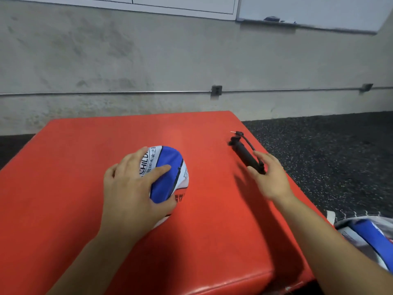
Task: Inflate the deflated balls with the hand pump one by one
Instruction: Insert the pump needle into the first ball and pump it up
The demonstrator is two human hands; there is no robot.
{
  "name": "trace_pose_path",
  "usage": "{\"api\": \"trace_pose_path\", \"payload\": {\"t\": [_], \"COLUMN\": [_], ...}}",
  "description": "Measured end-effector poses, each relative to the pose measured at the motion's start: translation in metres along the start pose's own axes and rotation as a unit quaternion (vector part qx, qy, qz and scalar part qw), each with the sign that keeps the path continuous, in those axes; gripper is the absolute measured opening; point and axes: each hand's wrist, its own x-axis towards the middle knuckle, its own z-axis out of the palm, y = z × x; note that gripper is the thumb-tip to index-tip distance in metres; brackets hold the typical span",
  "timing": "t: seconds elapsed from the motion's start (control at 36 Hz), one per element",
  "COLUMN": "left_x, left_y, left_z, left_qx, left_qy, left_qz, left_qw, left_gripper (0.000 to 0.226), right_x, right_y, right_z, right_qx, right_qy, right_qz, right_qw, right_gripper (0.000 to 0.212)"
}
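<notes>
The hand pump (246,153) lies flat on the right part of the red padded tabletop (212,231), its black barrel running diagonally: the needle tip (232,132) points up and to the left toward the wall, while the handle end sits nearest the right hand (271,177). That hand is the nearer of the 2 by far; its fingers (260,155) are spread and straight, just at the pump's near end, with nothing grasped yet. Blur hides whether they touch it. The left hand (129,188) presses down on 1 deflated ball (168,177), a blue and white one, fingers laid over its top, thumb curled round its near edge. The ball sits left of centre, well apart from the pump. Judging by this, the right hand needs to close round the barrel along its diagonal axis. More deflated balls (365,233) appear at the lower right, off the tabletop.
</notes>
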Motion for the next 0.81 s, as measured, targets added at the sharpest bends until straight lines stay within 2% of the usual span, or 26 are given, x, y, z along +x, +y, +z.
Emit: {"api": "trace_pose_path", "payload": {"t": [0.11, 0.25, 0.33, 0.47, 0.81], "left_x": [0.005, 0.005, 0.002, -0.006, -0.035], "left_y": [0.001, 0.002, 0.004, 0.003, -0.001], "left_z": [0.002, 0.001, -0.001, -0.003, -0.021], "left_qx": [0.004, 0.014, 0.019, 0.019, -0.004], "left_qy": [-0.005, -0.007, -0.006, 0.000, 0.004], "left_qz": [-0.001, -0.003, -0.009, -0.006, -0.033], "left_qw": [1.000, 1.000, 1.000, 1.000, 0.999], "left_gripper": [0.068, 0.069, 0.070, 0.070, 0.069], "right_x": [0.008, 0.002, -0.007, -0.040, -0.127], "right_y": [0.019, 0.022, 0.014, -0.017, -0.053], "right_z": [0.004, 0.006, 0.007, -0.003, -0.024], "right_qx": [0.040, 0.052, 0.001, -0.045, -0.026], "right_qy": [-0.048, -0.102, -0.125, -0.159, -0.316], "right_qz": [0.068, 0.091, 0.052, -0.014, -0.121], "right_qw": [0.996, 0.989, 0.991, 0.986, 0.941], "right_gripper": [0.056, 0.052, 0.054, 0.042, 0.034]}}
